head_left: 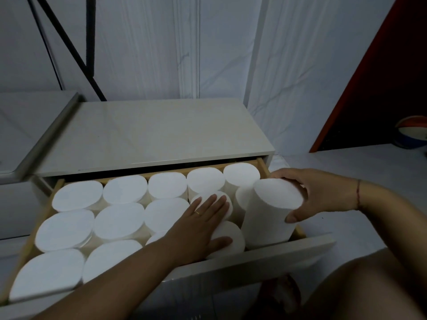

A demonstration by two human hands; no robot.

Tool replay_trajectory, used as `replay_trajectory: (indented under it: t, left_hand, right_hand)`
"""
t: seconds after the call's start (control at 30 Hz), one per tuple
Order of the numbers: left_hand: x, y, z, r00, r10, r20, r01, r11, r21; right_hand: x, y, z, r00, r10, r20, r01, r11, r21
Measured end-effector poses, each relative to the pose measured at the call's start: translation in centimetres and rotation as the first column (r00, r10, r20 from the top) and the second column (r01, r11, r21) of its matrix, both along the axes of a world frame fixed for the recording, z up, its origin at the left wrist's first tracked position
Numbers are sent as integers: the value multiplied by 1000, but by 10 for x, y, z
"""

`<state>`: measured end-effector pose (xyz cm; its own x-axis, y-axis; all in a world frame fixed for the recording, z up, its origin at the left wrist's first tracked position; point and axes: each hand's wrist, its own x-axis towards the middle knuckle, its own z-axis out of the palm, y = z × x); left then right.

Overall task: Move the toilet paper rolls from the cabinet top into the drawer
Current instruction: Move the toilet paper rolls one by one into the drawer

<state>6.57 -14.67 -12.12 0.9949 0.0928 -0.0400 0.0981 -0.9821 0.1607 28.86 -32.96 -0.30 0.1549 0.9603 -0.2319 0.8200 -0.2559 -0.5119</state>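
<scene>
The open drawer [265, 256] holds several white toilet paper rolls [120, 221] standing upright in rows. My right hand [323, 195] grips one more white roll [270, 213] by its top, tilted, at the drawer's right front corner, its lower end down among the others. My left hand [203, 225] lies flat with straight fingers on the rolls just left of it, pressing on a leaning roll [227, 204] and a front roll [233, 232]. The pale cabinet top [150, 132] behind the drawer carries no rolls.
A lower white surface [25, 125] adjoins the cabinet on the left. Black stand legs [90, 54] rise behind it against the white wall. A red panel [379, 77] and a ball [413, 135] are at the far right. My bare knee [369, 287] is below the drawer front.
</scene>
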Motion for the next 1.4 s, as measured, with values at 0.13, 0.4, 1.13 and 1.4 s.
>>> replay_trajectory:
  t: [0.13,0.4,1.13,1.4]
  left_hand:
    - [-1,0,-2,1000,-4,14,5,1000,-6]
    - [-1,0,-4,1000,-3,13,3,1000,12]
    - [-2,-2,-3,1000,-7,16,6,1000,8]
    - [-4,-1,-6,1000,15,19,-15,1000,22]
  right_hand:
    - [-5,5,-15,1000,18,-26,-18,1000,-13]
    - [-5,0,-27,943,3,-333,-56,987,-149]
    - [-31,15,-59,967,-194,164,204,978,-48]
    - [-52,20,-60,958,-213,194,185,971,153]
